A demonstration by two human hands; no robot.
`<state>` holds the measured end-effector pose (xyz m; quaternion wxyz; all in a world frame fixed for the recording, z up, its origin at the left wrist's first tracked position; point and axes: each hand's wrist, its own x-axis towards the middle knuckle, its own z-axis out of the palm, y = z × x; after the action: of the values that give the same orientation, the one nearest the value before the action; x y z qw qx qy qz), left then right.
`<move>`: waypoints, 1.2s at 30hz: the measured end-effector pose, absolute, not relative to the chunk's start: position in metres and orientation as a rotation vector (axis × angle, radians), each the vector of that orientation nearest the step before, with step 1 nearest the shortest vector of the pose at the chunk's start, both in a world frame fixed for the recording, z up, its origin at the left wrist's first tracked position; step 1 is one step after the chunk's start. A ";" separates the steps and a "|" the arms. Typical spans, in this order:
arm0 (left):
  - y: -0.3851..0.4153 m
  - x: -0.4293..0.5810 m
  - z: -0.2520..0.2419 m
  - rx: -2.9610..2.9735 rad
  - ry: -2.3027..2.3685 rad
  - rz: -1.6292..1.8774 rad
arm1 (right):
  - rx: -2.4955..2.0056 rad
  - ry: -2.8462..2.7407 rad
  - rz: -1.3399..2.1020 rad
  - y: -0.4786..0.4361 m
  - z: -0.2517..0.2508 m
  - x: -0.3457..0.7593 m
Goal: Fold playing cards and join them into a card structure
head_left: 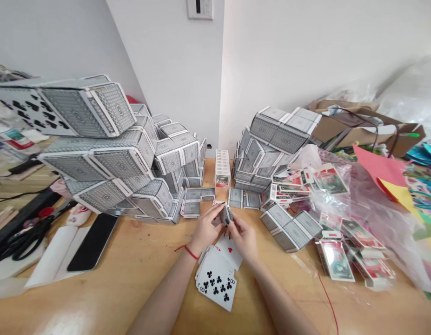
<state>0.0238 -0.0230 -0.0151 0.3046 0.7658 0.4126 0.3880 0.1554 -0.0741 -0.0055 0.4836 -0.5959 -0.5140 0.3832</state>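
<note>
My left hand and my right hand meet over the wooden table, both closed on a small deck of playing cards with grey patterned backs. A red string circles my left wrist. Just under my hands lies a loose pile of face-up cards, the top one an eight of clubs. Card boxes lie flat just beyond my fingers.
Tall stacks of grey card boxes rise at the left and another stack at the right. Red and green card packs sit in clear plastic to the right. A black phone and scissors lie at left.
</note>
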 end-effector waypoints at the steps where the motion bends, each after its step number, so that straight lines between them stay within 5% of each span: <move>1: -0.023 0.024 -0.016 2.036 1.099 1.029 | -1.456 -1.275 0.944 -0.075 -0.005 0.154; 36: -0.034 0.028 -0.009 2.256 0.973 0.903 | -1.544 -1.573 0.674 -0.075 -0.012 0.165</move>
<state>0.0282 -0.0344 -0.0092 0.2591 0.8325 0.3589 0.3333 0.1649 -0.0748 -0.0119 0.4064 -0.6121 -0.6236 0.2671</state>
